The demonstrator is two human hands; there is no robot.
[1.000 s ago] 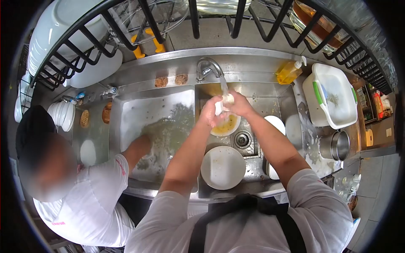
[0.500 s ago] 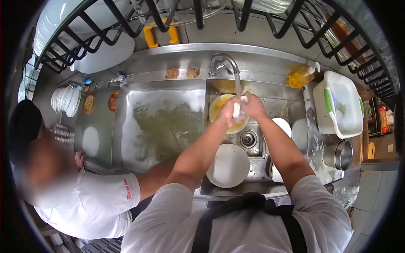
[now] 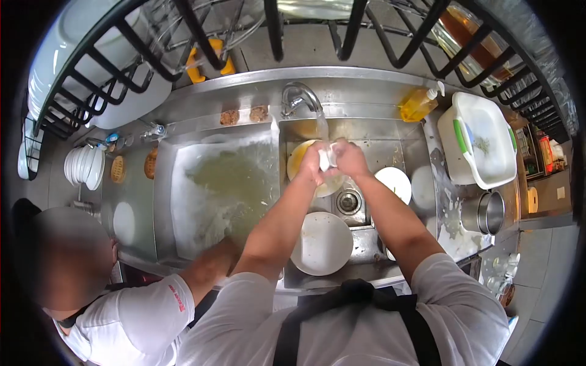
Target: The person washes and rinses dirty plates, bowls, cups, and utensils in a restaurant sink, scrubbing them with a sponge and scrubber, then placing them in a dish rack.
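Note:
Under the running faucet (image 3: 300, 94), my left hand (image 3: 314, 163) and my right hand (image 3: 350, 158) are closed together round a small white object (image 3: 327, 157). Water falls onto it, and its exact kind cannot be made out. Beneath my hands lies a yellowish wet plate (image 3: 296, 160), partly hidden by them. A large white plate (image 3: 321, 244) rests nearer to me in the same steel basin. The round drain (image 3: 348, 202) is just right of the hands, with a smaller white plate (image 3: 392, 185) beyond it.
Left of my basin is a sink of soapy water (image 3: 226, 189); a co-worker (image 3: 140, 311) has an arm over its near edge. A soap bottle (image 3: 418, 105), a white tub (image 3: 482, 140) and metal pots (image 3: 490, 213) stand right. A black rack (image 3: 274, 30) crosses above.
The view has shifted, moving the basins left in the picture. The white object is turned differently between my hands. The co-worker's head is lower and their arm has drawn nearer the front edge.

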